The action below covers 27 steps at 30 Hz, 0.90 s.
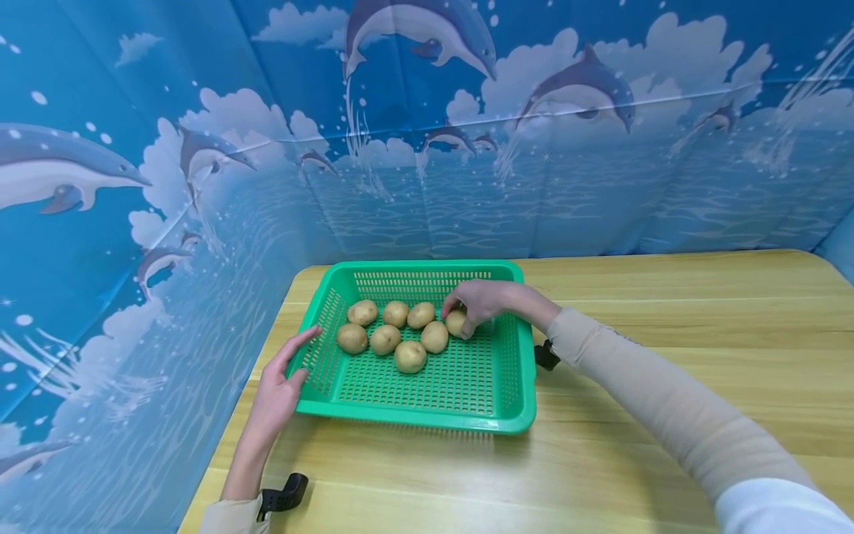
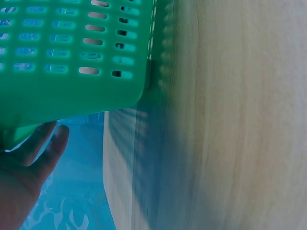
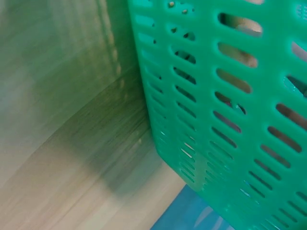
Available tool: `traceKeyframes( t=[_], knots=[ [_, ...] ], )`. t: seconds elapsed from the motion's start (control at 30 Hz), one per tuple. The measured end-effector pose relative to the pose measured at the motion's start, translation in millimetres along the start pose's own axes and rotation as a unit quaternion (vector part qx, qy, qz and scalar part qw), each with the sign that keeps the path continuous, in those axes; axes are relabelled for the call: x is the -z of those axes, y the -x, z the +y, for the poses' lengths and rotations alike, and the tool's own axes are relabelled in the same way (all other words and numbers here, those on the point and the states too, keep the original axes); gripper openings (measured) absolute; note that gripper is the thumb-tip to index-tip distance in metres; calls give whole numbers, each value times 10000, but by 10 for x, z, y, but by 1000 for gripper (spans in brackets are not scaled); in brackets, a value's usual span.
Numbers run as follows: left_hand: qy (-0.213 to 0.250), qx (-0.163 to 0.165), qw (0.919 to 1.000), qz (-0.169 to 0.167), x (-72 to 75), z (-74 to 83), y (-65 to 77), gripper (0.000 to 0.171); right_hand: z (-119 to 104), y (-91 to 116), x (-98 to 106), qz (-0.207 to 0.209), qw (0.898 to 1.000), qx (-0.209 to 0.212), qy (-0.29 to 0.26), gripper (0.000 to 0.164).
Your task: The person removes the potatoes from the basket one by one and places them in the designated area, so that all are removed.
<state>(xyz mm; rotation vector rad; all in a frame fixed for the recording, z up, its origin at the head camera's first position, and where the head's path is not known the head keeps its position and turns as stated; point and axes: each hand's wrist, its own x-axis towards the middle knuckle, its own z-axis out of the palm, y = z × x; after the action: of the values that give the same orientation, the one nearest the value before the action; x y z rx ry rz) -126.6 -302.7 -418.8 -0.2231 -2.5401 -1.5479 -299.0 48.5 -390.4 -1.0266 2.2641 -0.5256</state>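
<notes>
A green plastic basket (image 1: pixel 414 424) with slotted walls stands on the table. Several tan potatoes (image 1: pixel 410 357) lie loosely grouped on its bottom, mostly towards the back and left. Reaching in over the right side, my right hand (image 1: pixel 485 299) pinches a potato (image 1: pixel 456 323) between thumb and fingers, beside the rest. My left hand (image 1: pixel 276 393) is at the basket's left rim, thumb and fingers spread and fairly straight against it. In the left wrist view, two fingers (image 2: pixel 56 143) show just outside the rim. The basket's wall (image 3: pixel 225 115) covers the right hand in the right wrist view.
The wooden table (image 1: pixel 667 326) extends to the right and in front of the basket. A blue dolphin-print curtain (image 1: pixel 414 193) hangs behind and along the left edge. Black wrist cameras sit at the left wrist (image 1: pixel 285 494) and beside the basket's right wall (image 1: pixel 547 356).
</notes>
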Motion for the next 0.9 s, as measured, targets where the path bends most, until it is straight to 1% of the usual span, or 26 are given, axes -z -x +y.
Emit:
traceKeyframes(
  t=[0.1,0.27,0.5,0.77,0.9],
  knots=[
    [-66,48,10000,-17,4,-1,9,69,-7,1,-4,43,10000,42,10,51],
    [-191,35,9998,-22,4,-8,23,64,-7,-2,-7,171,9997,167,2,50],
    [-142,41,9999,-29,3,-7,21,62,-5,12,-5,464,9957,507,-628,48],
    [13,-30,10000,-22,3,22,24,61,-15,35,-6,725,9889,805,-1016,48],
    [39,12,10000,-13,3,28,31,61,-18,39,-4,754,9851,1030,-1153,48]
  ],
)
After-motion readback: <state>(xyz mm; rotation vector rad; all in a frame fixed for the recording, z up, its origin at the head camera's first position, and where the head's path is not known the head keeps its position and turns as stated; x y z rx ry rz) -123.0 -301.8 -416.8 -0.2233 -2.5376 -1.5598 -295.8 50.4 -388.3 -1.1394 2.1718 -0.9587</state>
